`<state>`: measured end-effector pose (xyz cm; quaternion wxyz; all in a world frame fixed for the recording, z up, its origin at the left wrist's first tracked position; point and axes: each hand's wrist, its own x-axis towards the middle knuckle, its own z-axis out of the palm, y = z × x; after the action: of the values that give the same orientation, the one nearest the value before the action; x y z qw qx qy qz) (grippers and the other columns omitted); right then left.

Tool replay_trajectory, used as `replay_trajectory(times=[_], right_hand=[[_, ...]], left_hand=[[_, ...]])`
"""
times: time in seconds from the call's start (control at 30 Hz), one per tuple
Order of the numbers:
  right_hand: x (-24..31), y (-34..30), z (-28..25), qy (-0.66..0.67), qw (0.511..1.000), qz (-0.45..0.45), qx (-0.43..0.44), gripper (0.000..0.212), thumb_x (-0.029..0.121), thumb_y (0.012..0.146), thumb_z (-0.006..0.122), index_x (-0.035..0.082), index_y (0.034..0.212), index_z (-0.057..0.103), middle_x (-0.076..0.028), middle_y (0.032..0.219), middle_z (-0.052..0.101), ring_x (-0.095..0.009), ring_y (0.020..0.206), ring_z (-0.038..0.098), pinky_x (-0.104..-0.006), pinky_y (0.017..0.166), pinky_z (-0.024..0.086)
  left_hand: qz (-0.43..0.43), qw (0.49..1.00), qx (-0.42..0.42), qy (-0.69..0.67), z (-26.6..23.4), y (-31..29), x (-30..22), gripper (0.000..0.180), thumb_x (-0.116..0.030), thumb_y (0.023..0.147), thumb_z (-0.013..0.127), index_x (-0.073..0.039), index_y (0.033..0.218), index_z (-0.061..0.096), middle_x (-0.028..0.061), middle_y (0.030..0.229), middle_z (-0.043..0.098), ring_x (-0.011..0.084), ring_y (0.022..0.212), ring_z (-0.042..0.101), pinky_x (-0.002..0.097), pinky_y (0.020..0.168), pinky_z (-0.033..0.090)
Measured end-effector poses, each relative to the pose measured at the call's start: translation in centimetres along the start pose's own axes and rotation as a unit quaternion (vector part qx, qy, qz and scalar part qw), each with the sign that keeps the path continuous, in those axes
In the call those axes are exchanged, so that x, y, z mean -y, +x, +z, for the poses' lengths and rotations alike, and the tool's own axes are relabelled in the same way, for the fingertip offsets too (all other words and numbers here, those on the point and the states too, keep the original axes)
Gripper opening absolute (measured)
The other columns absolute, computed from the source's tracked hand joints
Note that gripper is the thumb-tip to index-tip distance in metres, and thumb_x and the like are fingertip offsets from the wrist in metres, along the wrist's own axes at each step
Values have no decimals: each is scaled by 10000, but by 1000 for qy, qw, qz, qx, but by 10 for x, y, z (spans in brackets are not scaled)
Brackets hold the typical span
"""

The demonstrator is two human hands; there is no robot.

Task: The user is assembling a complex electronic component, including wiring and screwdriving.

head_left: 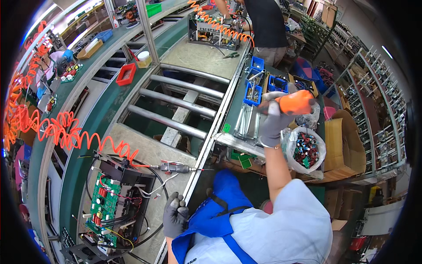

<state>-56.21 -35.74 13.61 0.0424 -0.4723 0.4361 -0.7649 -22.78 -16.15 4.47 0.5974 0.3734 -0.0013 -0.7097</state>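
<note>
My right hand [273, 124], in a grey glove, is raised over the side bench at right. It is closed round an orange object [296, 102] with a rounded body, too smeared by motion to tell its kind. Low at the line's edge is my left hand [176, 215], also gloved in grey, with its fingers curled in; whatever they may hold is hidden. Just left of it lies an open electronic unit with a green circuit board [104, 202], black panels and loose cables. Beyond that hand, an air screwdriver [175, 167] on a coiled orange hose [72, 132] rests across the board.
Metal rollers [176, 102] lie between two worktops. Blue bins [253, 93] of small parts and a white bag of components [306, 150] are on the right bench, beside a cardboard box [345, 145]. Another person [268, 26] stands at the far end by a second unit [215, 33]. A red bin [126, 74] is at left.
</note>
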Motion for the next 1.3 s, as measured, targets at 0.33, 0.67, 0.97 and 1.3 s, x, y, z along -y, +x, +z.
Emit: replay_trajectory(times=[0.33, 0.67, 0.97, 1.3], right_hand=[[161, -118, 113, 690, 550, 276, 382, 828, 511, 819, 731, 7, 1383, 396, -178, 1001, 583, -259, 842, 643, -394, 663, 553], [225, -181, 191, 740, 424, 259, 454, 644, 280, 812, 759, -43, 1296, 482, -59, 814, 445, -125, 563, 496, -267, 471, 552], [262, -214, 218, 718, 394, 316, 479, 722, 357, 803, 771, -25, 1337, 470, -88, 889, 472, -145, 679, 520, -285, 510, 546], [297, -268, 266, 636, 478, 243, 555, 835, 605, 752, 690, 6, 1297, 484, -71, 929, 483, -145, 721, 496, -288, 545, 481]], left_hand=[[129, 980, 13, -150, -26, -53, -40, 409, -338, 1002, 551, -28, 1264, 495, 25, 941, 460, 51, 733, 444, 144, 579, 400], [252, 927, -13, -279, -87, -93, -50, 281, -321, 982, 580, -54, 1052, 530, -16, 782, 452, 75, 621, 392, 198, 553, 374], [300, 921, -31, -247, -113, -131, -80, 400, -455, 915, 649, -76, 938, 524, 15, 741, 472, 66, 595, 389, 208, 576, 352], [323, 900, -177, -233, -186, -98, -99, 479, -467, 936, 610, -34, 1139, 617, 70, 937, 668, 147, 797, 656, 250, 628, 528]])
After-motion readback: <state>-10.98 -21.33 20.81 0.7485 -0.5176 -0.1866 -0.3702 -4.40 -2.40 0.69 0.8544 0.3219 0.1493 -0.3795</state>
